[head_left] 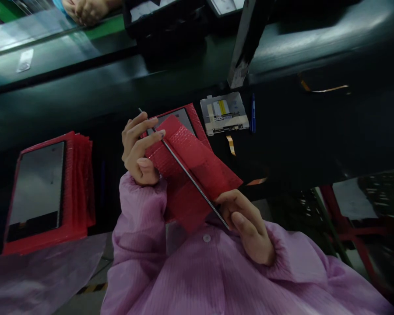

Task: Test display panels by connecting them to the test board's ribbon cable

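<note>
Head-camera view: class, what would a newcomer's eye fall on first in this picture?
The red bubble sleeve stands out first, at centre, gripped by the left hand and right hand with a thin panel along it. Left of it lies a stack of red-sleeved display panels; a pink smock fills the bottom.

Close head-worn view, angled down at hands (140, 151) (248, 225)

The bubble-wrap bag (192, 173) is glossy plastic; the smock (197, 275) is matt ribbed cloth.

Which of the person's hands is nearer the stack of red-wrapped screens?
Left. The left hand is right of the stack in view; the right hand is farther off, beyond the red bubble pouch.
</note>
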The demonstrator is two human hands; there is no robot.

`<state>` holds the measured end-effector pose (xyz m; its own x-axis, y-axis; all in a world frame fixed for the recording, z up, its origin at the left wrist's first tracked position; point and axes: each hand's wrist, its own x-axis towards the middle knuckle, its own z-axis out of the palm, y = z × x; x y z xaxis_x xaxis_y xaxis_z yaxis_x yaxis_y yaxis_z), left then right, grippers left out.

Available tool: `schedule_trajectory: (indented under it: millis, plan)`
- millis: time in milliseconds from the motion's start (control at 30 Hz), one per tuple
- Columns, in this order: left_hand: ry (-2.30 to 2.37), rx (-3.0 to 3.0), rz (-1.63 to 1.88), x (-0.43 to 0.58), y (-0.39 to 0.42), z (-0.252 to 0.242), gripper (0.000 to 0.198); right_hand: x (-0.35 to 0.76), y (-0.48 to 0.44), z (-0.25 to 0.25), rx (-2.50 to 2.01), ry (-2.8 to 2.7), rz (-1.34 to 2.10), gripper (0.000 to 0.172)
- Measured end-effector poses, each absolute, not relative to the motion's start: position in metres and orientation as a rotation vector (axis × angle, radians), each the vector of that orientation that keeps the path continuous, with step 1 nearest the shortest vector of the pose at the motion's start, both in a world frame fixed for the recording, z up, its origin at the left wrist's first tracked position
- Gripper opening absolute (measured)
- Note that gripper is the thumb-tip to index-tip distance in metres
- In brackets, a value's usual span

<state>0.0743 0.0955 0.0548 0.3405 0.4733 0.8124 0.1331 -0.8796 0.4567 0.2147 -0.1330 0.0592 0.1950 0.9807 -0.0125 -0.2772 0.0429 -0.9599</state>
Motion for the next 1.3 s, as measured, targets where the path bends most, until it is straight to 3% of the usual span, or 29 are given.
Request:
schedule_trajectory:
  millis: [100, 267, 500, 767, 1067, 1300]
  plan:
    - [0.446, 2.338, 1.776, 0.078, 0.096, 0.056, 0.050, 0.219, -0.131, 0.055, -1.068, -0.888, 1.225, 0.023]
    - [0.481, 2.380, 1.761, 0.084, 0.094, 0.061, 0.037, 0.234, -0.122, 0.048, -0.932, -0.988, 1.406, 0.018]
    - [0.592, 2.305, 1.719, 0.084, 0.088, 0.065, 0.023, 0.249, -0.107, 0.038, -0.729, -1.142, 1.496, 0.032]
    - [0.748, 2.304, 1.539, 0.080, 0.086, 0.063, 0.033, 0.257, -0.094, 0.033, -0.617, -1.222, 1.592, 0.033]
    - [0.606, 2.267, 1.579, 0.082, 0.082, 0.067, 0.026, 0.260, -0.083, 0.038, -0.542, -1.245, 1.693, 0.036]
    - [0.901, 2.015, 1.449, 0.080, 0.079, 0.062, 0.045, 0.262, -0.086, 0.038, -0.620, -1.210, 1.676, 0.029]
